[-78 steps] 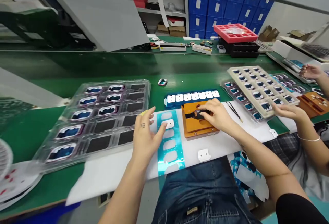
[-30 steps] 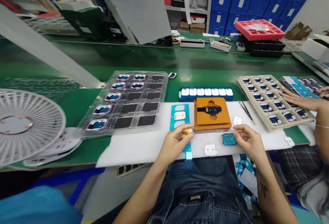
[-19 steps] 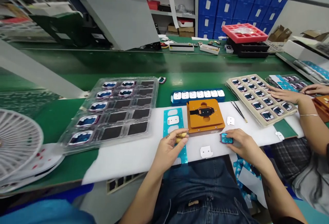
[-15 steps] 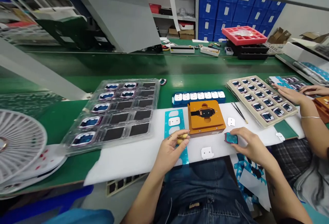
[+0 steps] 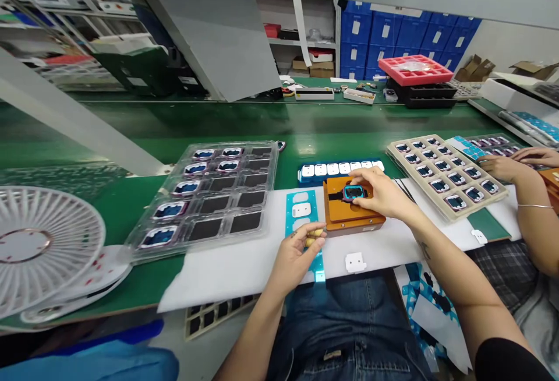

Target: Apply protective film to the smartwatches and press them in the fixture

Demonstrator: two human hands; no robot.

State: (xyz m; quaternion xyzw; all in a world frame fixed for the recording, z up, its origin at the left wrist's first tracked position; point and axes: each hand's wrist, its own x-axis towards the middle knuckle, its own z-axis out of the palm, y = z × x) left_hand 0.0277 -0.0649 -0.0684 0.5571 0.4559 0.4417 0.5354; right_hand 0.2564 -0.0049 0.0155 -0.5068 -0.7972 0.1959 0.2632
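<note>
Right hand: the fingers (image 5: 381,193) grip a small rounded-rectangular frame with a blue inner face (image 5: 354,193) by its side and edges, likely to keep its face untouched and to aim it square.
Small frame: over the dark middle of the squat orange block (image 5: 343,215), whose recess seems cut to steady such a part; I can't tell whether it is seated.
Left hand: the fingers (image 5: 298,256) are curled together at the block's near left corner, with yellow bits (image 5: 315,236) at the tips; held or worn, I can't tell.
White sheet (image 5: 218,270): along the counter's (image 5: 305,147) near edge, perhaps as padding.
Blue strip (image 5: 289,223): just left of the block, partly under the left hand.
Trays: clear one (image 5: 246,222) left, beige one (image 5: 475,207) right.
In the way: the right hand hides the block's far right corner and part of the black tweezers (image 5: 404,187).
</note>
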